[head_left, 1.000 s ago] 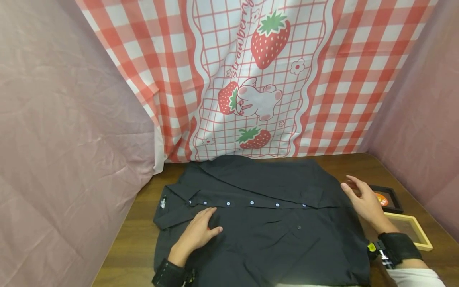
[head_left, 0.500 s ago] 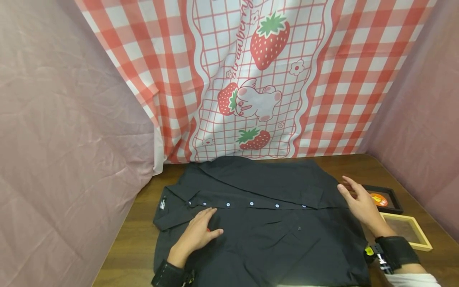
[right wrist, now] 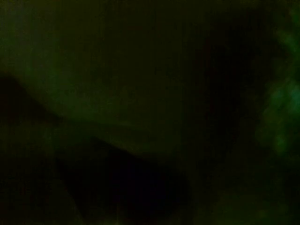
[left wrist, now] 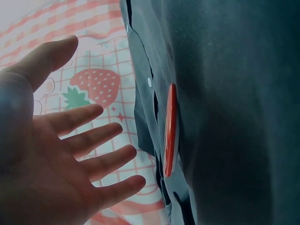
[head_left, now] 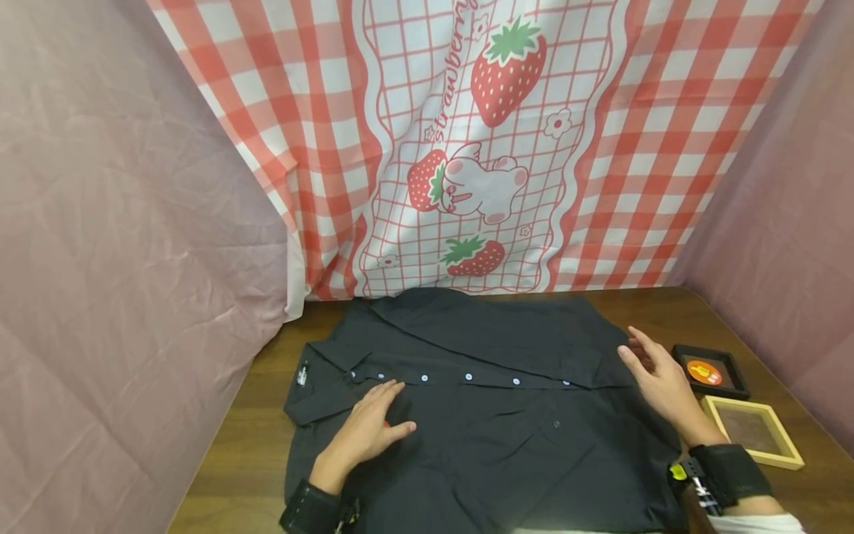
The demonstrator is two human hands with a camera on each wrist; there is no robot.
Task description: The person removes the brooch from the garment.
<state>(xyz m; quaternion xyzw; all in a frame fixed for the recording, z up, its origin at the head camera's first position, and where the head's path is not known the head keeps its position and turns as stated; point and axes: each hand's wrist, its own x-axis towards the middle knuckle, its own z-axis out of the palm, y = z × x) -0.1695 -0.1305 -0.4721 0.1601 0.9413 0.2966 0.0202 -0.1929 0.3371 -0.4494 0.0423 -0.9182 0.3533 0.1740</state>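
Black cloth, a shirt [head_left: 494,452], covers the counter [head_left: 223,445] at lower centre. At lower left-centre, the left hand [head_left: 363,430] spreads its fingers, gripping nothing, near a slim red piece [left wrist: 171,131]; lower right, the right hand [head_left: 662,378] curves loosely, visibly holding nothing. Behind, strawberry-printed fabric [head_left: 487,178] hangs at top.
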